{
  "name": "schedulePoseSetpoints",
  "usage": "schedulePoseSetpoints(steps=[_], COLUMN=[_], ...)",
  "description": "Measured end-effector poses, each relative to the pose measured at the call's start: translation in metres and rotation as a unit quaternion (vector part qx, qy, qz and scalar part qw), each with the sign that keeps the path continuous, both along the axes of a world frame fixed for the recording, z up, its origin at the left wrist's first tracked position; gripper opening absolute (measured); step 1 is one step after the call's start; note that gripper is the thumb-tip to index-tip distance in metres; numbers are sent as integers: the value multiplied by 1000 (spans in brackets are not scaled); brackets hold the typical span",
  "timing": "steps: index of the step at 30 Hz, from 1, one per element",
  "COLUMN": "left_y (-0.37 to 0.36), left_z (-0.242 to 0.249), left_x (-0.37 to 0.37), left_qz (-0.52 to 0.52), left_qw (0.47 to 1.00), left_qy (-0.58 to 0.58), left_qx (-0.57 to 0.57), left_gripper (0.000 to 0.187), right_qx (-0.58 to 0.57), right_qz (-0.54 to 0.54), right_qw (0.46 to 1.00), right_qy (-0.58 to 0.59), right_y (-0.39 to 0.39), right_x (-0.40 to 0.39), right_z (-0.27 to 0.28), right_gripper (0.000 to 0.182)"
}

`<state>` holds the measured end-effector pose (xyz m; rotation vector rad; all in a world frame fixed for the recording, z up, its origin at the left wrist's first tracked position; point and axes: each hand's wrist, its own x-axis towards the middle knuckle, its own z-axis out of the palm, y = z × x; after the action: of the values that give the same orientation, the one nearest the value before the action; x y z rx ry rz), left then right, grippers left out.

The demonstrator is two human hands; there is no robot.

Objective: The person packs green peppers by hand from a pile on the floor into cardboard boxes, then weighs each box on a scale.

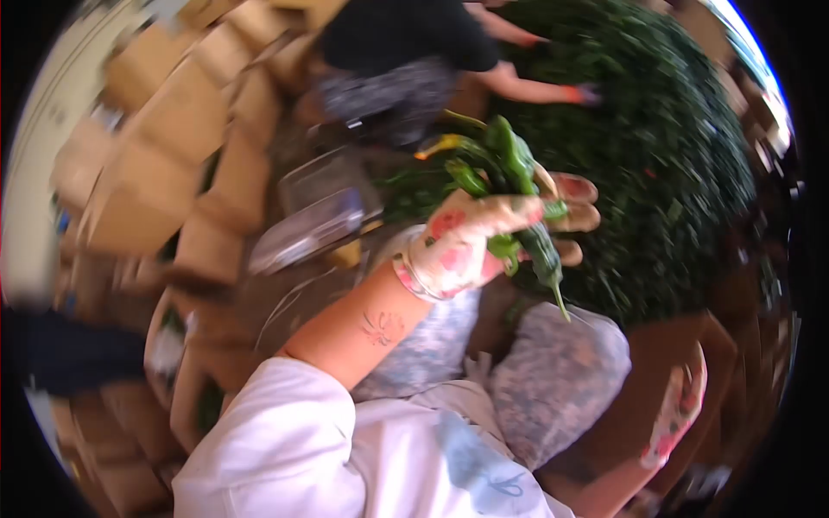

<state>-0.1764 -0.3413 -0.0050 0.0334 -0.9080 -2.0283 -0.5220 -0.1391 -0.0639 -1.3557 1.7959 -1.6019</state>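
Note:
My left hand [462, 237], in a white glove with a red flower pattern, is raised at the middle of the head view. It is closed around a bunch of green chili peppers [515, 160], with thumb and fingers on either side. The peppers stick out above and below the grip, and one at the far side has a yellow-orange tip. At the lower right, my right hand [676, 410] wears a matching glove. Its fingers are stretched out and hold nothing. It is over the right side of a cardboard box [661, 354] beside my knee.
A large heap of green peppers [639, 164] fills the upper right. Another person [406, 43] bends over it, arms reaching in. Cardboard boxes [155, 190] are stacked along the left. A clear plastic container [315, 211] lies beyond my left forearm.

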Motion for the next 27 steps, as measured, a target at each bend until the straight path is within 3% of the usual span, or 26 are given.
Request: schedulePoseSetpoints(steps=[2,3,5,7,8,9,10,11,12,13,14,15,16,17,18,19,20,21,22,23,24,25,26,27], left_y=[14,23,63,114,147,178,202,233,252,303,304,281,254,246,227,183,132,85,44,5,-20,-46,-69,-88], left_z=[-1,-8,-20,-37,-50,-60,-51,-66,-46,-89,-76,-51,-31,-25,-26,-3,17,23,26,39,45,36,31,30], left_x=[101,151,242,307,350,399,423,503,519,615,624,588,547,546,544,483,420,371,324,247,163,95,30,-40], left_qz=[266,384,603,775,809,834,827,744,616,595,456,452,440,549,638,675,705,718,745,662,571,489,398,299], left_qw=[962,919,783,569,489,409,311,155,121,145,258,133,5,30,70,76,146,222,432,537,621,723,805,747], left_qy=[-56,-86,-152,-268,-320,-356,-447,-626,-744,-763,-752,-781,-800,-790,-757,-734,-691,-636,-464,-453,-435,-407,-379,-501], left_qx=[-12,-16,25,56,61,101,137,172,228,207,400,410,407,273,126,-24,-68,-177,-206,-262,-314,-271,-224,-319], left_gripper=[20,21,22,31,33,33,45,63,78,72,63,58,53,50,47,42,38,35,34,34,35,36,37,37], right_qx=[81,61,40,44,47,52,57,64,67,62,55,56,2,-51,4,-31,-42,64,92,-13,71,134,107,174], right_qz=[-26,-6,28,61,69,69,67,63,63,55,47,43,144,235,172,204,287,53,47,105,41,26,56,72], right_qw=[986,988,989,988,988,988,989,989,989,991,993,993,986,969,984,979,926,996,993,992,997,986,991,982], right_qy=[144,139,142,134,130,126,121,116,115,102,96,97,78,58,47,6,-242,21,60,-65,14,95,62,24], right_y=[-29,-44,-83,-116,-124,-129,-134,-139,-143,-150,-155,-159,-161,-154,-149,-147,-142,-150,-150,-159,-167,-181,-195,-207], right_x=[0,0,6,-16,-21,-20,-20,-18,-13,-4,-5,-19,-44,-60,-43,-60,-72,-37,-32,-43,-39,-39,-48,-54], right_z=[3,2,7,11,10,11,11,12,12,12,13,6,-5,-13,-5,-20,-29,-5,0,-21,-21,-19,-37,-39], right_gripper=[41,40,40,50,55,61,66,72,72,75,78,78,60,44,47,49,49,45,42,42,41,38,35,35])
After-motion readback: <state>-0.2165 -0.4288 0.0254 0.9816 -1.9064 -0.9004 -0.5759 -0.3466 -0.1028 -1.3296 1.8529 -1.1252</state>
